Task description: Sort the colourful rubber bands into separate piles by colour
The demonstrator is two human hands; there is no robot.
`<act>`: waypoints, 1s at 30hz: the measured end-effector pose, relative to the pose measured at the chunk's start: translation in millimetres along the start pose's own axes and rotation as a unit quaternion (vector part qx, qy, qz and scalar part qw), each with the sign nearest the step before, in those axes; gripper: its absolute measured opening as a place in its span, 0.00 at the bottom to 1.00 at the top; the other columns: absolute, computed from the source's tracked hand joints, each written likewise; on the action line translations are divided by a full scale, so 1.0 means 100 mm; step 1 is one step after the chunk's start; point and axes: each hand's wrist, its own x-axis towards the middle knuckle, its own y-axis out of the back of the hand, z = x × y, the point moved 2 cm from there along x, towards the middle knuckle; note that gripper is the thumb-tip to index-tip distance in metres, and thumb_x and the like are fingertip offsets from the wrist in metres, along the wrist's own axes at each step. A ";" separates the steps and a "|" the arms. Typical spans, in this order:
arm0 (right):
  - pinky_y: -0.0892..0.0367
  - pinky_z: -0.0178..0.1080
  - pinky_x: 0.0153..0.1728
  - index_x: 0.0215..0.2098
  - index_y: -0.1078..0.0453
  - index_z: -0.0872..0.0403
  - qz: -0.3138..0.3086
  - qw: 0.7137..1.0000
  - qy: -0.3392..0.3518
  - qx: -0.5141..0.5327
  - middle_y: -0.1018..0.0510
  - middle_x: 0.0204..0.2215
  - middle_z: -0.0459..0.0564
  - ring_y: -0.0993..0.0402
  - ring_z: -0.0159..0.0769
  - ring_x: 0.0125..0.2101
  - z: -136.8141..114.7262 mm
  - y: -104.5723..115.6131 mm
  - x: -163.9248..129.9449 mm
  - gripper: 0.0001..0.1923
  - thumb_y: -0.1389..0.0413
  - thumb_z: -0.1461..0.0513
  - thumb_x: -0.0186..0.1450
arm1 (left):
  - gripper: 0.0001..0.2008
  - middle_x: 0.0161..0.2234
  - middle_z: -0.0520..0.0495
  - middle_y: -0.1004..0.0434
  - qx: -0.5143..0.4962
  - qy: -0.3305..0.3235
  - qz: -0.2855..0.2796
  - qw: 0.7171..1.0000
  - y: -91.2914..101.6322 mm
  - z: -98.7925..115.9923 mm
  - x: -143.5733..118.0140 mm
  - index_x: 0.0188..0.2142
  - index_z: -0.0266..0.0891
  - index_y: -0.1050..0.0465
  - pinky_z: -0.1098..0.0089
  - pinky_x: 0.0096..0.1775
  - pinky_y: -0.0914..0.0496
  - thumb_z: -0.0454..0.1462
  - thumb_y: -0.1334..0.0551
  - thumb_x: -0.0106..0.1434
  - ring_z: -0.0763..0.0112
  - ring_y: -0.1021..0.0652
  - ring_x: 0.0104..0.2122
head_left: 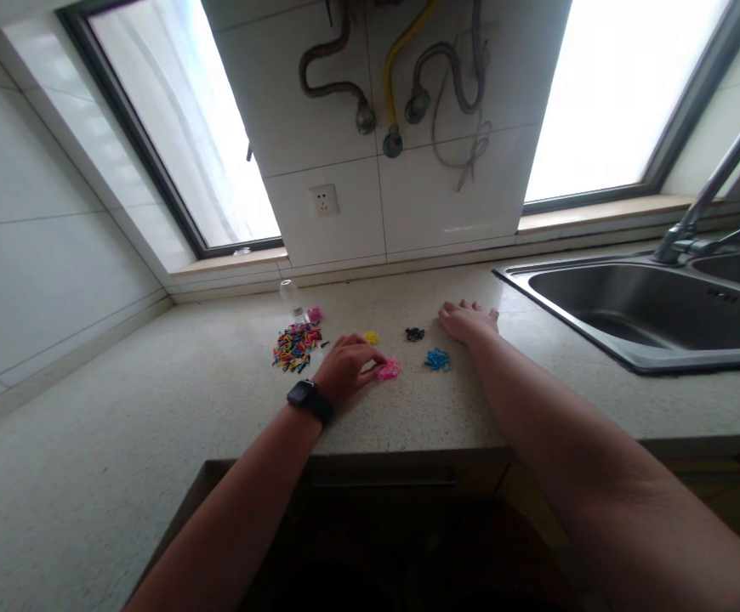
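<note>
My left hand (349, 367), with a dark watch on its wrist, pinches at a small pile of pink rubber bands (389, 368); its thumb and fingertips meet at the pile's left edge. Just beyond the fingers is a pile of yellow bands (371, 337), partly covered by them. Flat on the counter rests my right hand (467, 321), fingers spread and holding nothing. Left of it are piles of blue bands (437, 359) and black bands (414, 335). A larger heap of mixed-colour bands (297, 347) lies left of my left hand.
Behind the mixed heap are a clear plastic bottle (289, 294), tipped over, and a round pink cap (314, 314). A steel sink (606, 310) with a faucet (680, 238) is set into the counter (217, 374) at right. Pipes and a socket (325, 200) are on the tiled wall.
</note>
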 end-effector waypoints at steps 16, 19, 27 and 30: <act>0.58 0.73 0.56 0.62 0.37 0.44 0.001 1.000 0.003 0.001 0.43 0.67 0.57 0.50 0.61 0.65 0.02 -0.01 0.01 0.30 0.65 0.46 0.70 | 0.06 0.36 0.48 0.20 0.022 0.110 0.174 0.978 0.31 -0.31 -0.18 0.39 0.42 0.22 0.61 0.47 0.31 0.37 0.37 0.67 0.63 0.26 0.41; 0.57 0.73 0.56 0.63 0.37 0.43 0.003 1.000 0.007 0.000 0.42 0.66 0.57 0.49 0.61 0.64 0.03 -0.02 0.03 0.30 0.65 0.46 0.70 | 0.07 0.36 0.47 0.20 0.036 0.150 0.221 0.963 0.42 -0.45 -0.29 0.40 0.42 0.21 0.61 0.47 0.30 0.39 0.38 0.67 0.62 0.25 0.42; 0.56 0.73 0.56 0.64 0.39 0.41 0.000 1.000 0.011 -0.011 0.40 0.65 0.57 0.48 0.60 0.63 0.04 -0.02 0.05 0.29 0.64 0.47 0.70 | 0.06 0.39 0.47 0.19 0.047 0.152 0.168 0.973 0.40 -0.59 -0.39 0.40 0.43 0.22 0.59 0.50 0.31 0.39 0.38 0.67 0.62 0.24 0.44; 0.56 0.73 0.56 0.64 0.40 0.41 -0.001 1.000 0.012 -0.013 0.39 0.65 0.57 0.47 0.60 0.63 0.04 -0.03 0.06 0.29 0.64 0.47 0.70 | 0.05 0.38 0.47 0.19 0.056 0.140 0.104 0.983 0.36 -0.62 -0.41 0.37 0.44 0.21 0.57 0.51 0.31 0.38 0.37 0.65 0.61 0.23 0.45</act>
